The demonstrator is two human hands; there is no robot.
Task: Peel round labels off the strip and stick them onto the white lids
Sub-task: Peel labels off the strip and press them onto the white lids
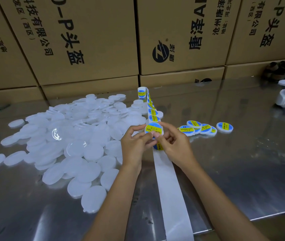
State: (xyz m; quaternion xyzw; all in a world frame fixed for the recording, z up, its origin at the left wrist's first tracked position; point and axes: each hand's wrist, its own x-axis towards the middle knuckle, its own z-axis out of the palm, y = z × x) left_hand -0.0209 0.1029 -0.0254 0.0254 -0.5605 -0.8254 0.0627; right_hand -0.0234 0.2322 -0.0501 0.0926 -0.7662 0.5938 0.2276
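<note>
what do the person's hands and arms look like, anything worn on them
Both are bare: the left hand and right hand wear no gloves, and no rings, watch or bands show. The forearms are uncovered to the frame's bottom edge, with no sleeves in view. Fingernails look short and unpainted.

Dim, soft light; glare streaks the steel table (242, 153); wide-angle bending at edges.

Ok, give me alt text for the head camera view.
Both hands, left hand and right hand, hold a labelled lid over the label strip on a metal table; plain white lids heaped left, finished lids right.
</note>
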